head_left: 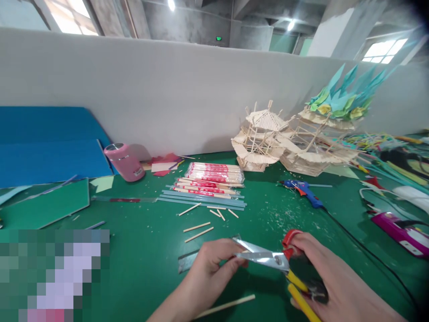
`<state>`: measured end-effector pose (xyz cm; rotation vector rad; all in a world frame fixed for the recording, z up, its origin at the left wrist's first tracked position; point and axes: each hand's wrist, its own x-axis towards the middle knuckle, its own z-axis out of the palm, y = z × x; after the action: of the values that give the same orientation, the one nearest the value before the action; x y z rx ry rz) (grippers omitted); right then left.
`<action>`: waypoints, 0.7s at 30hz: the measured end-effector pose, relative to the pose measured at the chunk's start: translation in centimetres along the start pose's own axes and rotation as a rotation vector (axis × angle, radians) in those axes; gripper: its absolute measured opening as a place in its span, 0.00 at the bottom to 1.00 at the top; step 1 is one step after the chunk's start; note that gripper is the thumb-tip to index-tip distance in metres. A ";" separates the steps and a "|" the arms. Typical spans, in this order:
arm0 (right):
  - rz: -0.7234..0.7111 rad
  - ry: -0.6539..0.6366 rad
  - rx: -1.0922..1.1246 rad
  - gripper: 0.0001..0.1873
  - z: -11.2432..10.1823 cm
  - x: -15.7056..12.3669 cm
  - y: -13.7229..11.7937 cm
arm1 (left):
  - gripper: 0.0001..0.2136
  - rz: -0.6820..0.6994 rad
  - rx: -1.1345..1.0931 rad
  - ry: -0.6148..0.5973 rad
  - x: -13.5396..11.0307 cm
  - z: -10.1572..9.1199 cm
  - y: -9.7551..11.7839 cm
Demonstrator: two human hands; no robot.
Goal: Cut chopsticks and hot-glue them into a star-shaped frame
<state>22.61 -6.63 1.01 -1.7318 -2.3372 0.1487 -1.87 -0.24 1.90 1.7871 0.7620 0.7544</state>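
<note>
My right hand (321,273) grips a pair of scissors (266,259) with red and black handles, blades slightly apart and pointing left. Yellow handles (303,302), seemingly of pliers, also lie within that hand. At the blade tips, the fingers of my left hand (214,264) are pinched together on a thin wooden stick, mostly hidden by fingers and blades. Under the left hand lies a metal ruler-like strip (187,261), partly covered. One loose wooden stick (234,305) rests on the green table in front of me, and two cut sticks (197,233) lie just beyond the left hand.
Packaged sticks (214,173), glue sticks (201,199) and short stick pieces lie ahead. Wooden stick models (264,134) stand behind. A blue glue gun (303,190) with a black cord lies right, near a purple power strip (400,232). A pink cup (124,162) stands left.
</note>
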 end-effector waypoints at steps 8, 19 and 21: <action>-0.008 -0.081 0.031 0.35 -0.5 -0.3 -0.3 | 0.09 0.140 0.062 0.002 0.1 -0.2 0.2; -0.010 -0.149 0.067 0.20 -0.9 0.9 -1.3 | 0.09 0.203 0.168 0.005 -0.4 -0.5 0.2; -0.005 -0.180 0.077 0.17 -0.8 1.0 -1.4 | 0.09 0.202 0.199 -0.014 -0.5 -0.5 0.2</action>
<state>21.19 -6.10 2.27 -1.7408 -2.4241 0.4036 -2.50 -0.41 2.13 2.0699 0.6725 0.8196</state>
